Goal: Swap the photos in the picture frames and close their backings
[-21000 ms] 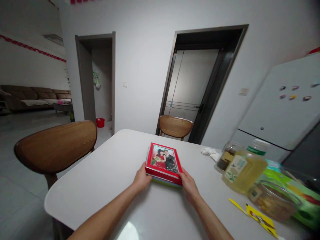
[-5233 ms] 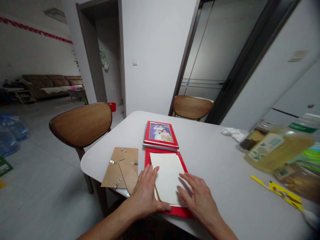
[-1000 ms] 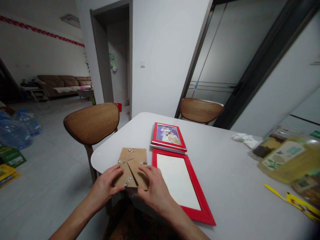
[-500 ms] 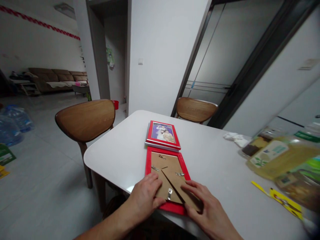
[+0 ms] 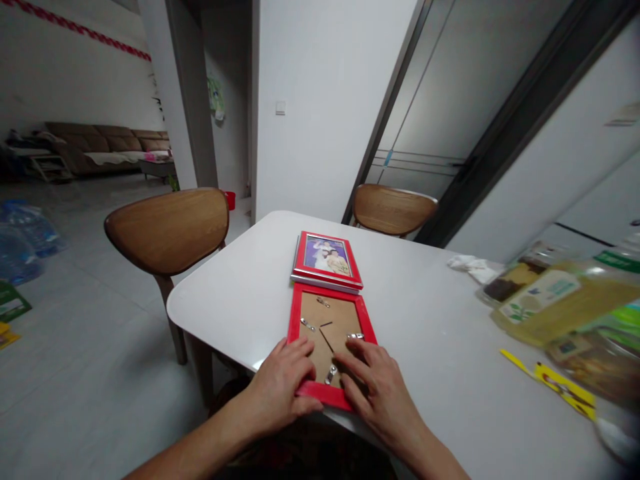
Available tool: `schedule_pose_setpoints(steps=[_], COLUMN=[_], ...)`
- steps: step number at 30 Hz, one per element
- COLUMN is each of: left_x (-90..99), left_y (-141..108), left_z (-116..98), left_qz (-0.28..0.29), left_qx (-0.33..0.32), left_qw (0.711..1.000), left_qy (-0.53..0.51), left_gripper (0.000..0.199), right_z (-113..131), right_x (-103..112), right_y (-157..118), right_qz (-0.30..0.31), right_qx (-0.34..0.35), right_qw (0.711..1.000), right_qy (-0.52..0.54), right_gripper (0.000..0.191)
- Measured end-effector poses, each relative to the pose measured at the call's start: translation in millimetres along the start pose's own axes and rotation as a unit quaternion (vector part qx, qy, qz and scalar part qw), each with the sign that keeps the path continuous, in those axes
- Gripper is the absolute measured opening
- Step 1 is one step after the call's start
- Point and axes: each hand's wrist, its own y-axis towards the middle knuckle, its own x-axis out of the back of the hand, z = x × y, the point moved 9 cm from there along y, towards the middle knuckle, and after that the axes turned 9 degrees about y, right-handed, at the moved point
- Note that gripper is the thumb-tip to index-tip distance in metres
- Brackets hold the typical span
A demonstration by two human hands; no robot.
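A red photo frame [image 5: 296, 313] lies face down at the near edge of the white table. Its brown backing board [image 5: 345, 310] faces up, with metal clips around it and the stand flap lying flat. My left hand [image 5: 283, 377] is closed round the frame's near left corner, fingers on top and thumb at the front edge. Over the near right part rests my right hand [image 5: 377, 380], its fingers apart and touching the board beside a metal clip [image 5: 331, 374]. Beyond this frame, face-up framed photos [image 5: 327, 257] are stacked, the top one showing people in a red border.
On the right stand a bottle of yellow liquid [image 5: 540, 303], clear food containers [image 5: 590, 363] and a yellow packet [image 5: 565, 390]. Crumpled tissue [image 5: 473, 268] lies behind them. Wooden chairs [image 5: 170, 230] stand at the table's left and far sides.
The stand flap was raised under my right hand and now lies flat against the backing. My right hand has moved left and inward over the board. My left hand stays at the frame's corner.
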Motion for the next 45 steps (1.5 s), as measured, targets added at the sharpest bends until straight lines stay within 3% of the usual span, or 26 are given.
schedule_pose_setpoints(steps=[8,20,23,26,30,45], left_x=[13.4,15.2,18.3,18.9,14.5,10.6], left_y=[-3,0,1,5,13,12], left_z=[20,27,29,32,32,34], left_qz=[-0.029,-0.032,-0.037,-0.032,-0.003,-0.019], left_qx=[0.014,0.024,0.038,0.043,0.044,0.067], left_qw=[0.998,0.996,0.995,0.996,0.998,0.998], left_qy=[-0.056,-0.080,-0.085,-0.076,-0.036,0.012], left_gripper=[0.027,0.028,0.030,0.047,0.076,0.085], right_z=[33,37,25,-6,-33,-56], right_x=[-15,-17,-11,1,2,-7], right_y=[11,10,12,21,31,38], right_qz=[0.095,0.090,0.056,-0.013,-0.009,0.003], right_qx=[0.062,0.098,0.081,-0.007,-0.095,-0.135], right_qw=[0.993,0.991,0.995,1.000,0.994,0.991], right_qy=[0.011,0.016,0.025,-0.006,-0.057,-0.024], right_gripper=[0.027,0.033,0.037,0.033,0.029,0.029])
